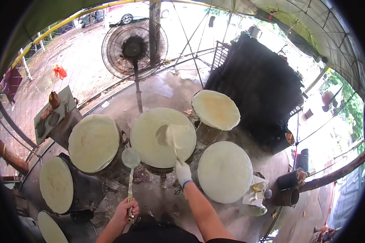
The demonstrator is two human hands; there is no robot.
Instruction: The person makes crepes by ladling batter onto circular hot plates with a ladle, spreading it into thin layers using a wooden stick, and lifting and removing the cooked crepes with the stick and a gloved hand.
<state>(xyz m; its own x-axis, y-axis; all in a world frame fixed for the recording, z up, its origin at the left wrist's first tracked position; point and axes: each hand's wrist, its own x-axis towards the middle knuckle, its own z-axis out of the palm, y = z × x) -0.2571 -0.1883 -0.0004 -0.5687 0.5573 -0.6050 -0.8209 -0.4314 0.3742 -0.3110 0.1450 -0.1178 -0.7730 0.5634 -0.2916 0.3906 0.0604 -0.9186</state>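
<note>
My left hand (125, 209) is closed round the long handle of a ladle (131, 157), whose round, pale-coated bowl hangs between two griddles. In a white glove with a blue cuff, my right hand (183, 173) grips a thin, pale spreader (173, 139). Its blade lies on the middle round griddle (148, 123), which is covered with pale batter. Beside the blade shows a darker grey patch. A thin pale sheet covers the griddle to the left (92, 142); another lies on the griddle to the right (225, 172). At the back right, a round sheet (215, 109) is lightly browned.
More covered griddles (56, 184) stand at the lower left. Several bottles (259, 186) are by the right griddle. Behind stand a fan (134, 47) and a large black heap (255, 87). Dark buckets (286, 197) and a log (336, 172) are at the right.
</note>
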